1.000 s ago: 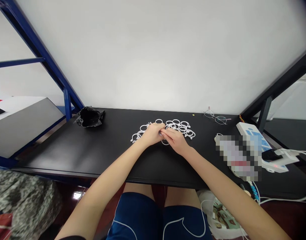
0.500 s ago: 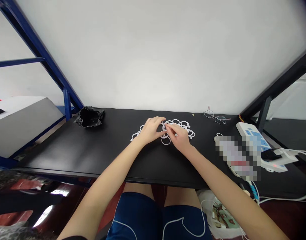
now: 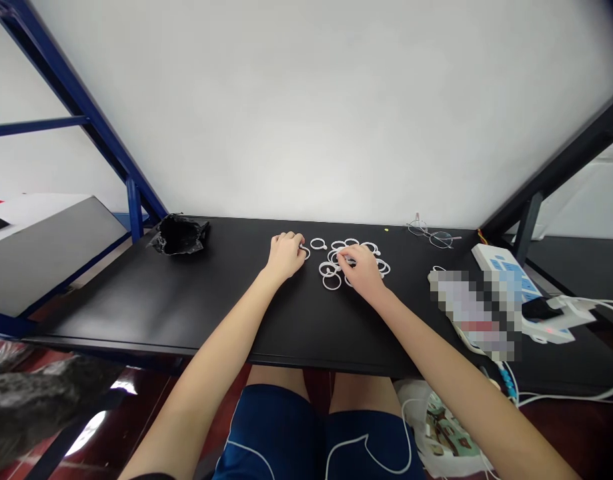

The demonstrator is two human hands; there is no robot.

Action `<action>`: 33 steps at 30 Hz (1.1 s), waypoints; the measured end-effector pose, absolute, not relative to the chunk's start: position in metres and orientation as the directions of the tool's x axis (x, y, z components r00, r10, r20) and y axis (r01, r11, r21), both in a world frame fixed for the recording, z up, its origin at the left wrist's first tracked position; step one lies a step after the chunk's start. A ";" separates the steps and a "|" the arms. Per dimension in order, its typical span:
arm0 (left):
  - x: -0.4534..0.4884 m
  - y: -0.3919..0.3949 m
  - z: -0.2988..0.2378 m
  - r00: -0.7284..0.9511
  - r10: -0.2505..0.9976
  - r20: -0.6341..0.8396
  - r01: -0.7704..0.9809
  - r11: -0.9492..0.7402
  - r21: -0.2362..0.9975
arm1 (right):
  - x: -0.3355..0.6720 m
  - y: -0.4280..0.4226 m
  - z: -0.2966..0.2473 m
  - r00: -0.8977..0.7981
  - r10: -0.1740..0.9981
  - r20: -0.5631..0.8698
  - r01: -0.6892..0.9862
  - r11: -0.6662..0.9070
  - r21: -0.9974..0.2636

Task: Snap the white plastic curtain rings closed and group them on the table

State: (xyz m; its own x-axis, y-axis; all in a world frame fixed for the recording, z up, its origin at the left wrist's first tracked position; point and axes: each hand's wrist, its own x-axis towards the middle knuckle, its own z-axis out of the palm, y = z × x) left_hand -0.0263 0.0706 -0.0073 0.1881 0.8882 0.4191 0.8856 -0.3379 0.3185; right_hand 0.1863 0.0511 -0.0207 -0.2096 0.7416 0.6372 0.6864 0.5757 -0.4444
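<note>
Several thin white rings [image 3: 331,283], some with a small nub on the rim, lie in an overlapping cluster on the black table [image 3: 226,293]. My left hand [image 3: 285,257] is curled down on the table left of the cluster. Its fingertips close on a white ring [image 3: 307,253] that partly shows beside them. Over the cluster, my right hand [image 3: 361,270] pinches thumb and forefinger together at the edge of a white ring. It covers part of the rings under it. A single ring [image 3: 317,244] rests between the hands, toward the wall.
A crumpled black plastic bag [image 3: 180,235] stands open at the back left. Eyeglasses [image 3: 430,233] lie near the wall on the right. Farther right are a blurred-out phone [image 3: 469,320], a white power strip [image 3: 506,270] and white cables [image 3: 566,398]. Blue metal bars [image 3: 96,127] slope at the left.
My left hand has moved left, away from my right hand, and its fingers have curled in. Rings that showed at its left are out of sight. My right hand has shifted slightly right.
</note>
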 end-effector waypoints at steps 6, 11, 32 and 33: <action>-0.034 0.077 -0.014 0.141 0.922 0.360 0.913 -0.262 0.312 | 0.184 0.047 -0.017 -0.169 0.721 0.672 0.643 0.597 -0.479; -0.036 0.080 -0.015 0.144 0.929 0.342 0.890 -0.272 0.365 | 0.182 0.045 -0.015 -0.165 0.709 0.685 0.627 0.612 -0.482; -0.018 0.085 -0.011 -0.074 0.918 0.388 0.007 -0.389 0.921 | 0.179 0.042 -0.011 -0.140 0.665 0.734 0.600 0.647 -0.471; -0.017 0.086 -0.012 -0.083 0.932 0.354 -0.045 -0.358 0.933 | 0.179 0.042 -0.010 -0.140 0.666 0.732 0.598 0.647 -0.474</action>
State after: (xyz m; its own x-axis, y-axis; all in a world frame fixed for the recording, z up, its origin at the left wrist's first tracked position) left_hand -0.0168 0.0857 -0.0118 -0.0832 0.9317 0.3537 -0.0451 -0.3580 0.9326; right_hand 0.1787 0.0422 -0.0105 -0.1402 0.6664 0.7323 0.5977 0.6466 -0.4740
